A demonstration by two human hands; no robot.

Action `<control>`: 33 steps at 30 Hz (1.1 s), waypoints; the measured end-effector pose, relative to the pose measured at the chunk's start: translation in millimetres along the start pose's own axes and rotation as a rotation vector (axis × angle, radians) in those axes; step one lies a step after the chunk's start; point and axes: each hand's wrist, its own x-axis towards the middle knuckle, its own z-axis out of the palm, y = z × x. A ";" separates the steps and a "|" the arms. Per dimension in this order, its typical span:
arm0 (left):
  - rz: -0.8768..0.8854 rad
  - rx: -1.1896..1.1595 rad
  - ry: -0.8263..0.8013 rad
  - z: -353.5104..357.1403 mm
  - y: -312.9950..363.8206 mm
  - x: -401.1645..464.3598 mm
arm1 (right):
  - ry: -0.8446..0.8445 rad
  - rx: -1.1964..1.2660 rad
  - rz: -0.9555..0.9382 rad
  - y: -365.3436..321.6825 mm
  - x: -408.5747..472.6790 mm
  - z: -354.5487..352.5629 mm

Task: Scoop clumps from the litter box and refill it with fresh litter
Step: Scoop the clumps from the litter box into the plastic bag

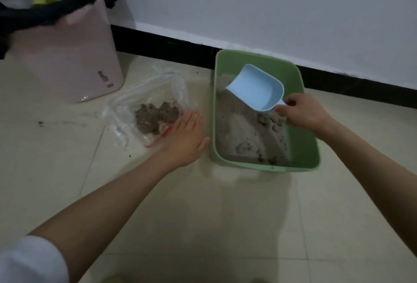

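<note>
A green litter box (309, 147) sits on the tiled floor by the wall, with grey litter (239, 122) and several darker clumps (266, 120) inside. My right hand (304, 111) grips the short handle of a light blue scoop (257, 88), whose mouth points into the litter at the box's far left. Left of the box lies a clear plastic bag (140, 102) holding a pile of dark clumps (155, 113). My left hand (185, 138) rests flat with straight fingers on the bag's near right edge.
A pink bin (74, 57) lined with a dark bag stands at the back left. A black skirting board (171, 46) runs along the white wall. Small crumbs of litter (40, 123) dot the floor left of the bag.
</note>
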 end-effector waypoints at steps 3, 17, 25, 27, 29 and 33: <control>0.015 0.056 -0.028 7.9 23.0 11.0 | -0.037 -0.124 0.064 42.8 1.6 -8.3; -0.071 0.035 0.010 32.5 42.4 24.1 | -0.318 -0.526 0.095 98.1 24.1 11.2; -0.061 0.054 0.080 42.6 38.6 24.8 | -0.438 -0.149 0.099 104.2 35.1 54.4; -0.052 0.054 0.096 43.8 38.3 24.5 | -0.452 -0.129 0.081 94.6 39.2 71.8; -0.051 0.049 0.095 45.0 38.3 24.6 | -0.419 -0.170 0.061 82.7 43.9 86.4; -0.037 0.064 0.098 45.9 36.8 24.9 | -0.271 -0.267 0.011 71.5 49.9 94.3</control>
